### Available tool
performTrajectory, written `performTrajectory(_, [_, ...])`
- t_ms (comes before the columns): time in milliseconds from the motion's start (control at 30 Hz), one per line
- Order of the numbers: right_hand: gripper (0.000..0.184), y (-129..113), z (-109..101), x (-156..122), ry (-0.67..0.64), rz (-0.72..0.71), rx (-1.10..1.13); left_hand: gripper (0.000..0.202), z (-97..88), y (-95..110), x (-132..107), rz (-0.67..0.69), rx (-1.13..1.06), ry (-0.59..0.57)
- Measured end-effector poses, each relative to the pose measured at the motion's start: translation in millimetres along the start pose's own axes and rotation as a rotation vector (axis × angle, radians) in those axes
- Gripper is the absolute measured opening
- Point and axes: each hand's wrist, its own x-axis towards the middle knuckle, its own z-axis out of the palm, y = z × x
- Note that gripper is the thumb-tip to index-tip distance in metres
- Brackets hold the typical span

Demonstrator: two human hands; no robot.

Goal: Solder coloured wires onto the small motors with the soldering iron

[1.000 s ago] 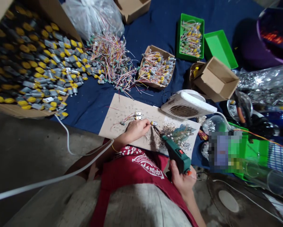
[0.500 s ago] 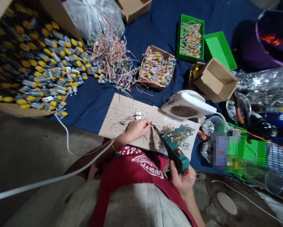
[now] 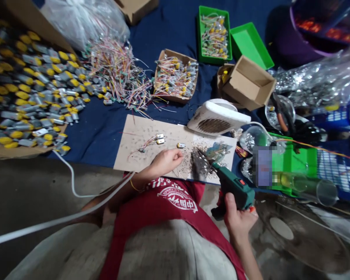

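Observation:
My right hand [image 3: 239, 217] grips a green soldering gun [image 3: 231, 182] with an orange-red switch, its dark tip pointing left over the board [image 3: 175, 130]. Over the board's front part, my left hand [image 3: 165, 161] is closed, thumb and fingers pressed together; what they hold, if anything, is hidden. One small motor [image 3: 180, 145] with a yellow end lies just beyond the left fingertips. Two more motors [image 3: 160, 139] lie side by side, with wires running to a small circuit board [image 3: 141, 150]. Below the soldering tip are a bluish patch [image 3: 218, 149] and silvery bits [image 3: 202, 167].
A white vent fan [image 3: 218, 118] stands behind the board. Loose motors [image 3: 46, 101] spill from a carton at left, beside a wire heap [image 3: 113, 74]. A cardboard box [image 3: 175, 93] and green tray [image 3: 199, 35] hold wired motors. A white cable [image 3: 60, 217] crosses my left forearm.
The soldering gun has moved away from the motor, right and toward me. My left hand has let go of the motor, which stays on the board. The camera view has shifted.

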Motion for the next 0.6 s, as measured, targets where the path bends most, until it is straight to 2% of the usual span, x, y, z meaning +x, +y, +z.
performTrajectory(133, [0.046,8,-20,-9,0.068,0.141,-0.044,0.015,24.9,23,4,0.065,0.136,-0.093])
performTrajectory(233, [0.052,8,-30,-13,0.055,0.189,-0.068,0.017,37.5,38,10,0.07,0.249,-0.109])
performTrajectory(433, [0.059,8,-29,-8,0.003,0.17,-0.044,0.023,47.7,49,22,0.047,0.423,-0.077])
performTrajectory(600, [0.056,17,-22,-8,-0.053,0.245,0.041,0.025,54.8,50,27,0.026,0.479,-0.063])
